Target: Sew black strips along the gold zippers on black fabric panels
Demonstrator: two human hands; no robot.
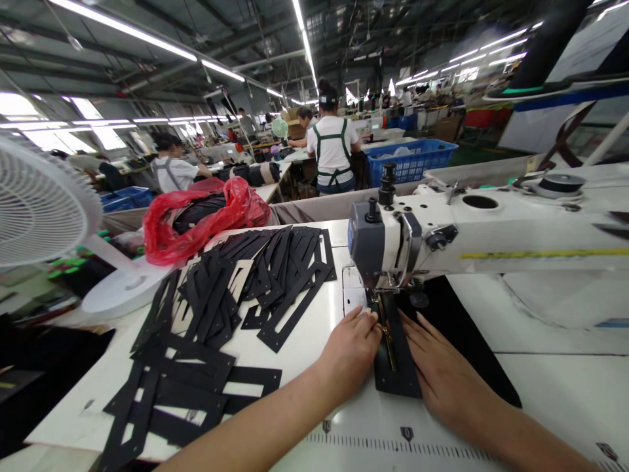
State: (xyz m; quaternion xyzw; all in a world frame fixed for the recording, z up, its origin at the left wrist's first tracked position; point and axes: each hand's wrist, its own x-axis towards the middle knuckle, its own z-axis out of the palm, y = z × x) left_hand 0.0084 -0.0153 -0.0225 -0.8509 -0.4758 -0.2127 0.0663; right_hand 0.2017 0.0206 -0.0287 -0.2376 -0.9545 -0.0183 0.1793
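Under the sewing machine's head [376, 246] lies a black rectangular frame piece [400, 380] with a gold-toothed zipper [390, 344] showing in its slot. My left hand [354, 347] has its fingers bent and pressed together on the left edge of the zipper, close to the needle area. Along the frame piece's right edge my right hand [437, 360] lies flat, fingers stretched towards the machine. Beneath and beyond that hand spreads a larger black panel [472, 328]. The machine head hides the far end of the zipper.
Many loose black slotted frames [295, 311] lie piled on the left of the white table [304, 400]. Behind them sits a red plastic bag [211, 216] with dark material. A white fan [115, 282] stands left. Beyond are a blue crate [413, 160] and several people.
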